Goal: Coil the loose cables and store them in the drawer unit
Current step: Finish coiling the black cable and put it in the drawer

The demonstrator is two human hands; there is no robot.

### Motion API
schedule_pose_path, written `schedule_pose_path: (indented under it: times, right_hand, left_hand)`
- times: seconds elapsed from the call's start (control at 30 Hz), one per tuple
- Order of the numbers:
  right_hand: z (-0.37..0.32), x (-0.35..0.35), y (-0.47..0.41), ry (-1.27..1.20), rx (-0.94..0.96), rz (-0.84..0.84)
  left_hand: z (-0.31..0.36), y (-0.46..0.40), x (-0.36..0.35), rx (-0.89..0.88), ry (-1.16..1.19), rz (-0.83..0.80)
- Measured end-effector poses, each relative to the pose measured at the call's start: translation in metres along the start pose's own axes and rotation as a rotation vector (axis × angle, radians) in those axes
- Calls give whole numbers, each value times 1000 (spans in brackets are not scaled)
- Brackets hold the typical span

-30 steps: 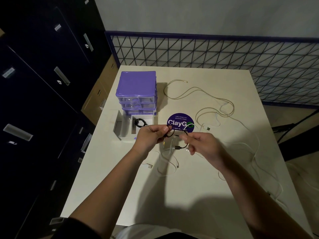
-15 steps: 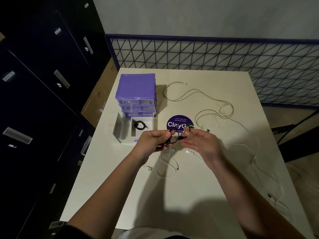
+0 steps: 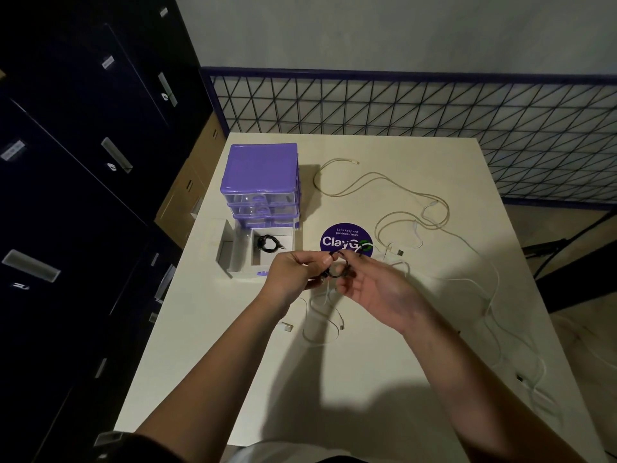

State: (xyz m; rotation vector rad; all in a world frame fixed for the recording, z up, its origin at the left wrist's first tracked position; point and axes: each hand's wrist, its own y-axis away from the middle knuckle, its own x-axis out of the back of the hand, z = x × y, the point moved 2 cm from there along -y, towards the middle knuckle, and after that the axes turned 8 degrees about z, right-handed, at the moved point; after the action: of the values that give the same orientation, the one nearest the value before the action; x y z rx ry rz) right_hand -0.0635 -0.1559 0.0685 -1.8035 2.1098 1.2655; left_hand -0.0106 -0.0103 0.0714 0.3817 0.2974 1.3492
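A small black cable (image 3: 335, 267) is wound into a tight coil between my two hands above the table's middle. My left hand (image 3: 293, 274) pinches one side of the coil and my right hand (image 3: 374, 289) holds the other side with curled fingers. The purple drawer unit (image 3: 262, 182) stands at the back left. Its bottom drawer (image 3: 240, 265) is pulled out, and a coiled black cable (image 3: 268, 243) lies inside. Loose white cables (image 3: 414, 228) sprawl over the right half of the table, and a short white cable (image 3: 322, 324) lies under my hands.
A round purple sticker (image 3: 344, 240) lies on the white table (image 3: 233, 362) beside the drawer. Dark filing cabinets (image 3: 83, 195) line the left side. A wire-mesh fence (image 3: 434, 108) runs behind the table. More white cable hangs near the table's right edge (image 3: 534, 379).
My hands have drawn closer together and the black cable's loose end has been wound in, so the coil is tighter. The hands shifted slightly away from me.
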Motion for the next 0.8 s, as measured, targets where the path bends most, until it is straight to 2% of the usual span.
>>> schedule_pose_path:
  times: [0.17, 0.37, 0.67, 0.8]
  right_hand:
    - [-3, 3, 1, 96, 35, -42]
    - [3, 7, 3, 340, -103, -101]
    - [-6, 16, 5, 616, -104, -19]
    - [-8, 21, 2, 694, -26, 109]
  left_hand:
    - [1, -2, -3, -29, 24, 64]
    - [6, -12, -3, -87, 35, 161]
    - [9, -15, 2, -135, 76, 249]
    - [8, -14, 2, -102, 55, 193]
